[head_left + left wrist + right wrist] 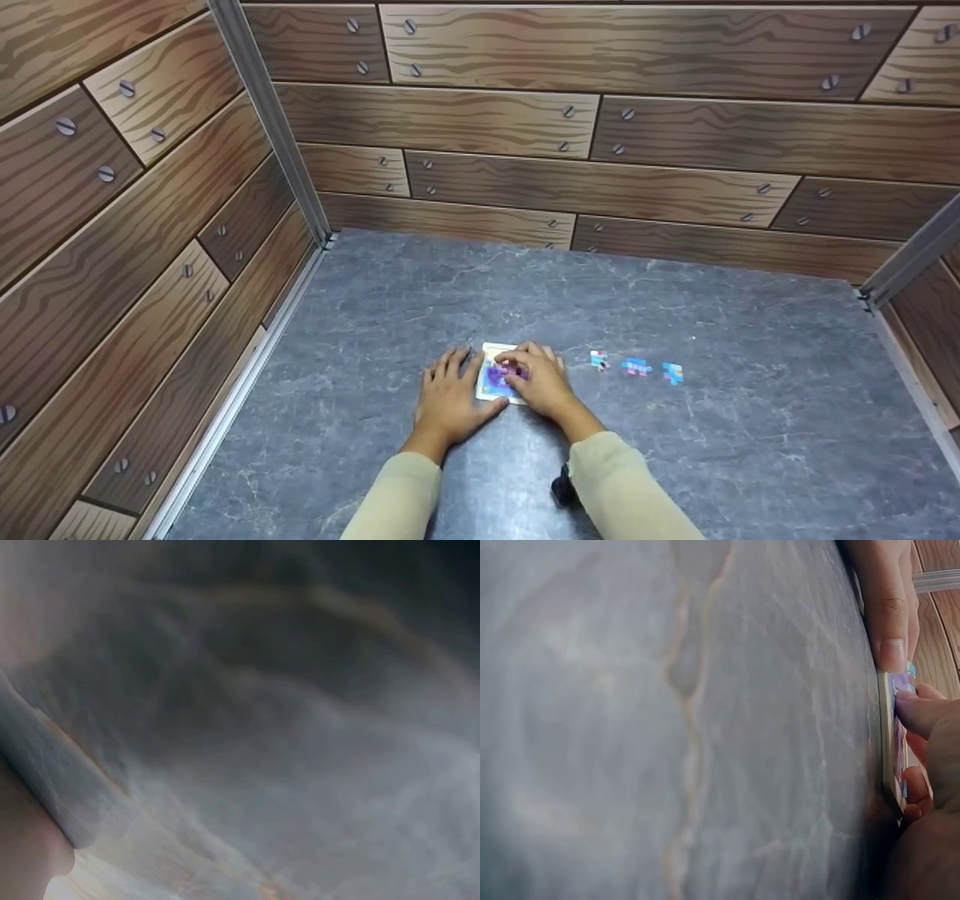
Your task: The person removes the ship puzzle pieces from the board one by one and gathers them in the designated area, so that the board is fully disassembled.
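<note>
A small jigsaw puzzle (pixel 492 388) in a pale-bordered tray lies flat on the table between the hands, its picture purple, blue and yellow. My left hand (pixel 448 401) rests along its left side with fingers extended and the thumb at the near edge. Over the right part of the puzzle, my right hand (pixel 546 386) bends thumb and forefinger together, pinching a puzzle piece at the picture; the fingers mostly hide the piece. In the right wrist view, the right thumb (pixel 922 711) meets the picture surface, and the left thumb (pixel 891 652) sits at the tray's edge (pixel 887 742).
Right of the puzzle, three loose jigsaw pieces lie in a row: one small piece (pixel 598 359), a blue-pink one (pixel 636 366) and a blue-orange one (pixel 673 373). Wood-patterned walls (pixel 480 120) enclose the grey marbled table (pixel 750 450). A black object (pixel 562 487) sits by the right sleeve.
</note>
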